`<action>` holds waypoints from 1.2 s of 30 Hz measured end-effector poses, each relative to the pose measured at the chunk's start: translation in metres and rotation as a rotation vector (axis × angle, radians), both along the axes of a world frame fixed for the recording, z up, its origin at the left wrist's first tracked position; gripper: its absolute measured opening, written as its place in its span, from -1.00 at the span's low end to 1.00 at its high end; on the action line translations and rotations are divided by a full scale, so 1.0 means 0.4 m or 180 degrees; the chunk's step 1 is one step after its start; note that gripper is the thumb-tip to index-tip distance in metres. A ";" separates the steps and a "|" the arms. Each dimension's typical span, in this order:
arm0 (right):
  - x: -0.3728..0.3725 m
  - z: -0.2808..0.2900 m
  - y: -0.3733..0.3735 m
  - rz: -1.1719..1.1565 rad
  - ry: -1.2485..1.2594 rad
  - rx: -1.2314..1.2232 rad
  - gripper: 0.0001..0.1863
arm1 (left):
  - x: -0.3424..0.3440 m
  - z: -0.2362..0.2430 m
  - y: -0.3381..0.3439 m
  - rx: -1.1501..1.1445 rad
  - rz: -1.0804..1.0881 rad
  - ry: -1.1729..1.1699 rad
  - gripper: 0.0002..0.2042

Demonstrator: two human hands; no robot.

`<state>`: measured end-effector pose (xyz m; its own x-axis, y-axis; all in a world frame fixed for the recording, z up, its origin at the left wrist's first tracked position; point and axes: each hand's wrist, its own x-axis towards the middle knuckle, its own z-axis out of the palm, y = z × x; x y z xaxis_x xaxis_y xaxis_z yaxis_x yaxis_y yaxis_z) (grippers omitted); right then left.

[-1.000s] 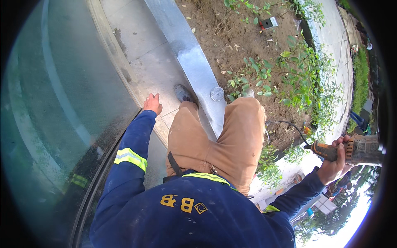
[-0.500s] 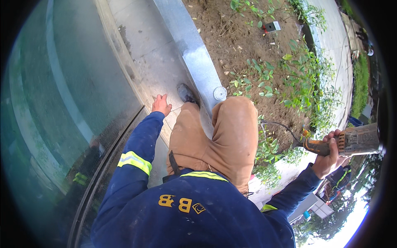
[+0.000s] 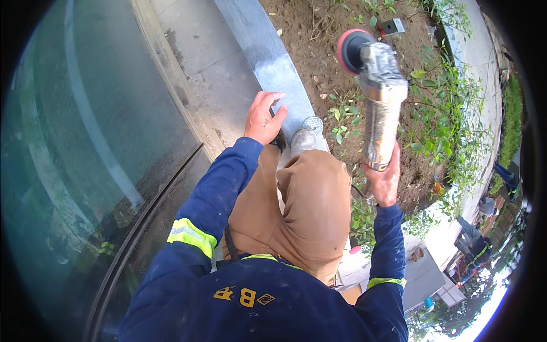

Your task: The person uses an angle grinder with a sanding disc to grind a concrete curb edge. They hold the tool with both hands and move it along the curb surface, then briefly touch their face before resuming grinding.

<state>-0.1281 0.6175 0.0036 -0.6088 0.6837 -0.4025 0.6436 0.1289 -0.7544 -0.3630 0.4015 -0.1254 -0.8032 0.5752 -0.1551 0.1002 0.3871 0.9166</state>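
Observation:
An angle grinder [image 3: 384, 117] with a round, red-edged pad is raised over the soil bed. My right hand [image 3: 385, 179] grips it by its rear end, and the pad points up and to the left. My left hand [image 3: 264, 118] holds nothing, its thumb and fingers apart and slightly bent. It hovers at the left side of a grey stone kerb [image 3: 268, 56]. A round, pale grey perforated disc [image 3: 313, 123] lies on the kerb, just beyond the tip of my shoe [image 3: 303, 141].
A dark glass pane [image 3: 85, 148] runs along the left. To the right, leafy shrubs [image 3: 436, 122] grow in the brown soil [image 3: 310, 54], where a small grey box [image 3: 392, 26] sits. Another person [image 3: 477, 249] is at the far right.
My right hand has swung the grinder from the far right to over the soil, pad upward. My left hand has moved right and forward to the kerb. One shoe now shows by the disc.

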 end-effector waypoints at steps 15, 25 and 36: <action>0.034 -0.469 -0.122 0.0609 -0.0495 -0.0316 -0.06 | 0.097 -0.163 0.117 -0.0124 -0.0029 0.1239 -0.52; 0.046 -0.690 -0.104 0.0930 -0.0340 -0.0548 0.00 | 0.060 -0.390 0.186 -0.0234 -0.0781 0.2119 -0.58; 0.054 -0.752 -0.060 0.0989 -0.0185 -0.0595 0.02 | 0.049 -0.468 0.248 0.0108 -0.1093 0.2044 -0.76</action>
